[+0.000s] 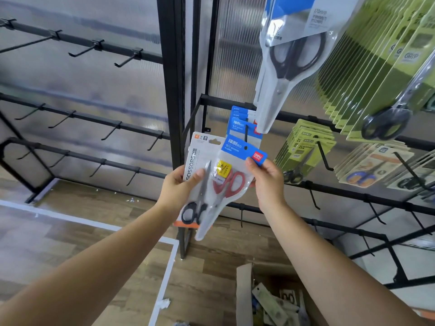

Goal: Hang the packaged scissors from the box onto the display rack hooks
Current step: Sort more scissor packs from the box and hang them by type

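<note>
1. Left hand (pixel 182 185): gripping white "SCISSORS" pack (pixel 193 161) with black-handled scissors (pixel 196 208), thumb on front, fingers curled behind.
2. Right hand (pixel 267 177): pinching blue header corner of red-handled scissors pack (pixel 231 182), thumb on the red logo tab.
3. Red-handled pack overlapping front of the white pack, both held up in front of the display rack (pixel 294 116), tilted, not on any hook.
4. Hook (pixel 246 135) just above the blue header, already carrying matching blue-header packs (pixel 242 123).
5. Hung on rack to the right: large grey-and-blue scissors pack (pixel 289 60) up top, green packs (pixel 376 67), smaller green packs (pixel 303 149), beige packs with blue-handled scissors (pixel 374 165).
6. Left rack section (pixel 94 121): bare hooks.
7. Cardboard box (pixel 249 292) on the wooden floor (pixel 106 231), bottom right, more packs inside, contents blurry.
</note>
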### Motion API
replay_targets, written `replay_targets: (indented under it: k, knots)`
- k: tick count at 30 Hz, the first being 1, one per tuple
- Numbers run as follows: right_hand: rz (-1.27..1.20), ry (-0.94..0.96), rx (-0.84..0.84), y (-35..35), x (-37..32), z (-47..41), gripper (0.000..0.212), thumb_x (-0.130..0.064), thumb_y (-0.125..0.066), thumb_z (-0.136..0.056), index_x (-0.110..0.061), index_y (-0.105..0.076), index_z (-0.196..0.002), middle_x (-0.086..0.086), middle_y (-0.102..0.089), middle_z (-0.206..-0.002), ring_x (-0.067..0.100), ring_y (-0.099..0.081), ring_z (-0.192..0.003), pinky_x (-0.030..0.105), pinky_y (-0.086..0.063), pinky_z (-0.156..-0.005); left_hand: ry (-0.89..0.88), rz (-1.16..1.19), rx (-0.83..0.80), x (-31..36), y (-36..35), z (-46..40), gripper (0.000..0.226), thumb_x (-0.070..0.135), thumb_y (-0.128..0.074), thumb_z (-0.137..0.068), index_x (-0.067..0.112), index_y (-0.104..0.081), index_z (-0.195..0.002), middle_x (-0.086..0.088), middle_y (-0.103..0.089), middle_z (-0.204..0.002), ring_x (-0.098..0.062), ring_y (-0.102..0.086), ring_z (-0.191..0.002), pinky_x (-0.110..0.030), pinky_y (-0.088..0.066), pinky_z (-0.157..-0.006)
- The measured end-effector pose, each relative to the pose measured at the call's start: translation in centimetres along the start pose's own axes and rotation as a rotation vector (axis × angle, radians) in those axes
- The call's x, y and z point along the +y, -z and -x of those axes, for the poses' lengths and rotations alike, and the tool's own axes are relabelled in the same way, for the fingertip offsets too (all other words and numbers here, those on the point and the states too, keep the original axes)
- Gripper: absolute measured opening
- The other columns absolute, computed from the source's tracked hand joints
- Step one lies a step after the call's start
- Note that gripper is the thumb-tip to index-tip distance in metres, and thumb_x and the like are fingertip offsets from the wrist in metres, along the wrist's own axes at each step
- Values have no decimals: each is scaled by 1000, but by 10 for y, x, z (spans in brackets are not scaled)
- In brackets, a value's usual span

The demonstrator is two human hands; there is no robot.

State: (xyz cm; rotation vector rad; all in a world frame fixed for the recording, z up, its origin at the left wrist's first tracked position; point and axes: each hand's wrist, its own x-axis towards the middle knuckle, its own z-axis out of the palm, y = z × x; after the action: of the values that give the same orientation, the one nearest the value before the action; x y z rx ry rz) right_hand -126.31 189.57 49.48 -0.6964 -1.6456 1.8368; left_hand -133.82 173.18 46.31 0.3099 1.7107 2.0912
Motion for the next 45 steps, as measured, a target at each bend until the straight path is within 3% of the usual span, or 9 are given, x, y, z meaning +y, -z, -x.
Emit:
replay_targets:
  k: [3,7,12,19,24,31,34,41,45]
  knots:
    - [44,-23,12,6,-1,-4,12,-2,-61,-88,-11,-68,-91,-1,-67,-83,15,-61,-82,32,-51,-81,-13,-26,65,-1,5,-4,5,20,-63,-88,22,-67,-91,7,-74,-83,-13,-70,-79,-29,-57,-68]
    - [88,-51,63,5,-2,-9,8,-2,-63,-86,-6,-69,-90,-3,-67,-75,13,-62,-73,26,-49,-72,-33,-59,120,-1,8,-5,8,17,-62,-90,23,-66,-90,12,-73,-82,-7,-68,-80,-21,-55,-67]
    - [204,-102,134,-5,-5,-26,27,-16,-64,-87,11,-63,-90,31,-59,-81,26,-53,-71,33,-37,-67,-36,-96,137,1,7,-5,8,17,-64,-89,25,-65,-86,14,-71,-80,-1,-67,-74,-15,-52,-61]
    - [210,-162,343,-12,-17,-52,19,-13,-57,-90,-4,-57,-106,3,-57,-94,15,-50,-78,21,-36,-56,10,-73,119,7,3,-1,3,21,-65,-88,20,-67,-90,8,-73,-87,-11,-68,-82,-25,-54,-70]
    - [203,-311,28,0,-15,-14,18,-3,-51,-90,-14,-56,-76,2,-60,-66,14,-53,-58,26,-41,-55,66,4,135,15,-4,5,11,24,-66,-87,18,-68,-96,1,-74,-95,-22,-69,-91,-37,-56,-77]
    - [234,-17,-423,-2,-46,25,3,-16,-63,-87,-19,-65,-89,6,-66,-97,3,-62,-78,12,-47,-64,26,103,130,52,-18,20,7,21,-64,-88,17,-67,-92,2,-75,-85,-18,-71,-76,-32,-56,-64]
    - [233,99,-520,-8,-70,32,23,-4,-65,-84,-19,-60,-101,0,-69,-96,1,-64,-77,14,-48,-67,-40,136,116,81,-32,30,10,19,-63,-88,13,-68,-96,-5,-74,-90,-23,-70,-80,-37,-57,-71]
    - [94,637,-261,10,-123,41,82,13,-58,-82,-46,-28,-131,0,-62,-118,6,-67,-95,23,-55,-74,-330,3,-56,147,-84,48,13,15,-62,-88,14,-63,-102,-2,-74,-96,-17,-71,-88,-30,-58,-74]
    - [193,803,-128,55,-147,42,75,16,-55,-83,-38,-36,-132,4,-49,-141,48,-60,-93,54,-53,-76,-570,-378,-83,166,-124,50,17,24,-65,-87,28,-57,-102,5,-69,-100,-14,-66,-90,-31,-54,-79]
